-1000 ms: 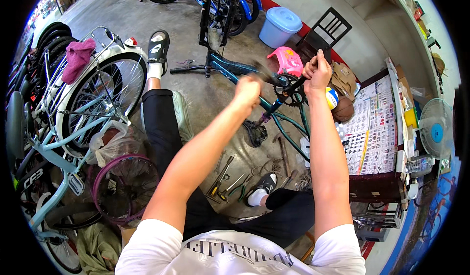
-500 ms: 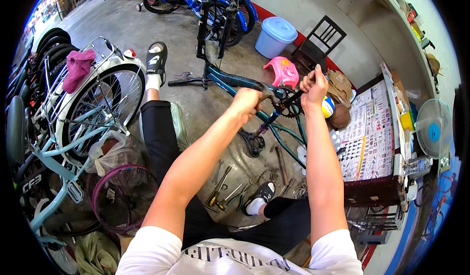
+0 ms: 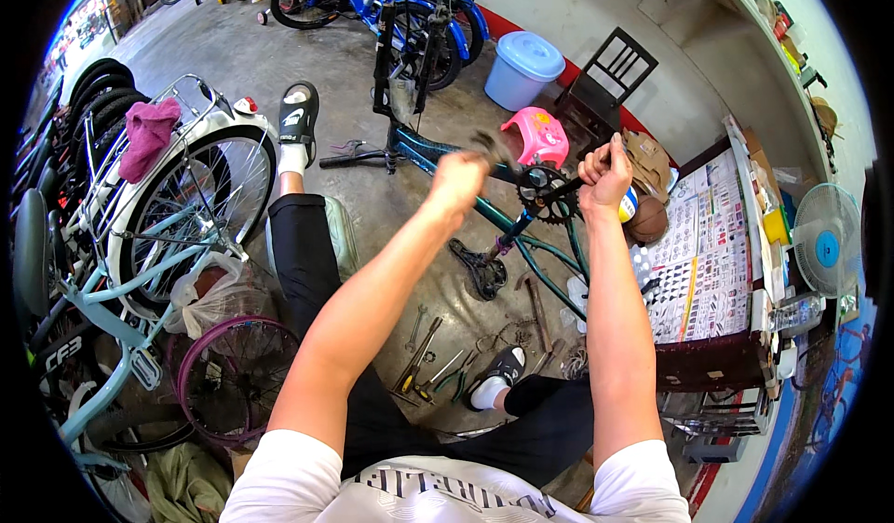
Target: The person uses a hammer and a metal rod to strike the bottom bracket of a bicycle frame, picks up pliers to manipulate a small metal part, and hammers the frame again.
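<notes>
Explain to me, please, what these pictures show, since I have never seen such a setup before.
There is no machine here, only a person's two bare hands. A wide fisheye camera worn on the head looks down at them, so straight edges bend near the rim. The left hand holds a dark-headed tool, too blurred to name surely. The right hand grips the end of a straight black bar beside the round, toothed black chainring of a dark teal bicycle frame. On the grey concrete floor lie hand tools, including a silver metal wrench and green-handled pliers.
</notes>
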A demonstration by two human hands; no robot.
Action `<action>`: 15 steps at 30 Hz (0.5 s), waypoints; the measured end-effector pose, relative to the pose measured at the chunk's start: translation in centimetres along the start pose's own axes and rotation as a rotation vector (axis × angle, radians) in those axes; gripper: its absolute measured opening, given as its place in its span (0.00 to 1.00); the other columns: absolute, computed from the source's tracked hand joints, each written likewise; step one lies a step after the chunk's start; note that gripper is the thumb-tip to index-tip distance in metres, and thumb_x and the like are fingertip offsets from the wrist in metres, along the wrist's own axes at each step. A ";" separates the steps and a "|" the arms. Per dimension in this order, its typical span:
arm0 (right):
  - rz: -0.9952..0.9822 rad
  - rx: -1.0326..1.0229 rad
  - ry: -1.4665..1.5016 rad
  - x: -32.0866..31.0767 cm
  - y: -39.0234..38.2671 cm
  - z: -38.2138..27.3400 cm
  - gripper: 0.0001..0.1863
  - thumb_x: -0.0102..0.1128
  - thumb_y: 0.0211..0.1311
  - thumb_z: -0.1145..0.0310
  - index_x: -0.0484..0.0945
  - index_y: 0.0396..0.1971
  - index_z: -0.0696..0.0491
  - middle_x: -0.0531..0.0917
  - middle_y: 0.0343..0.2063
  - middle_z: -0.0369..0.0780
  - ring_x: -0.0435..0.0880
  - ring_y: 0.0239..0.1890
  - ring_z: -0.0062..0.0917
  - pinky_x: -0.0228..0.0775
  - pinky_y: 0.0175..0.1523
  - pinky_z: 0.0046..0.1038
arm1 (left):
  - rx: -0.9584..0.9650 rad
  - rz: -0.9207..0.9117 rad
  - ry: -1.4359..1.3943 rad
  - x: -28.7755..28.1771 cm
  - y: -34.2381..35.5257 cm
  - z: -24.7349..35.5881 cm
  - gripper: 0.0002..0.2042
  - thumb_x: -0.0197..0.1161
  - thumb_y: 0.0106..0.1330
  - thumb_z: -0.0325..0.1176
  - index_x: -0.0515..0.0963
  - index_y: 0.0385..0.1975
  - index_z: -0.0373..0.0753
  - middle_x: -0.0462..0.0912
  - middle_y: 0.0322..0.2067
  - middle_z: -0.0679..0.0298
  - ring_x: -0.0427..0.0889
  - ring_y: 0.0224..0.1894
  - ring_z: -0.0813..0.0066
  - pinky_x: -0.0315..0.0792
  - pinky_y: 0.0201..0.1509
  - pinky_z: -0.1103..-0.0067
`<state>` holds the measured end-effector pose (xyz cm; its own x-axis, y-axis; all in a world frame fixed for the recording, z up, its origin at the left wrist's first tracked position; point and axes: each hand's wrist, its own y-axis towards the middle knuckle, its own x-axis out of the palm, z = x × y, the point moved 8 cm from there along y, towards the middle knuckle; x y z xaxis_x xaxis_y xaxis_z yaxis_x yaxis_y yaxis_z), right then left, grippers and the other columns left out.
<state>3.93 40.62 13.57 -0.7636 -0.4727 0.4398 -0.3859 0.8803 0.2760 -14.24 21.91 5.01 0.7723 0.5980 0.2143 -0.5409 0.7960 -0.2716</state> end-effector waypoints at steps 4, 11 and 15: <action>-0.015 -0.003 0.036 0.5 0.1 -0.1 0.25 0.55 0.76 0.54 0.68 0.18 0.51 0.54 0.11 0.28 0.50 0.11 0.15 0.40 0.19 0.24 | 0.303 0.371 -0.043 -4.4 0.4 3.2 0.23 0.55 0.72 0.34 0.74 0.64 0.32 0.79 0.52 0.48 0.77 0.53 0.63 0.68 0.56 0.72; 0.010 -0.012 0.002 0.9 0.0 -0.3 0.25 0.56 0.76 0.54 0.67 0.18 0.50 0.54 0.11 0.28 0.50 0.11 0.15 0.40 0.19 0.24 | -0.201 -0.161 -0.075 1.6 -0.4 -2.6 0.19 0.60 0.69 0.37 0.80 0.59 0.43 0.76 0.22 0.66 0.59 0.14 0.84 0.50 0.16 0.81; 0.016 -0.017 0.030 -0.5 -0.3 -0.7 0.26 0.56 0.76 0.54 0.65 0.17 0.49 0.54 0.11 0.28 0.49 0.12 0.15 0.39 0.19 0.24 | 0.045 0.159 -0.251 -3.0 1.5 0.1 0.19 0.59 0.67 0.34 0.82 0.55 0.36 0.76 0.20 0.68 0.68 0.16 0.80 0.61 0.18 0.78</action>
<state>4.83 40.54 13.85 -0.7536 -0.4600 0.4695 -0.3648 0.8869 0.2835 -17.41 21.31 4.08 0.5730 0.7157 0.3993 -0.6673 0.6903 -0.2796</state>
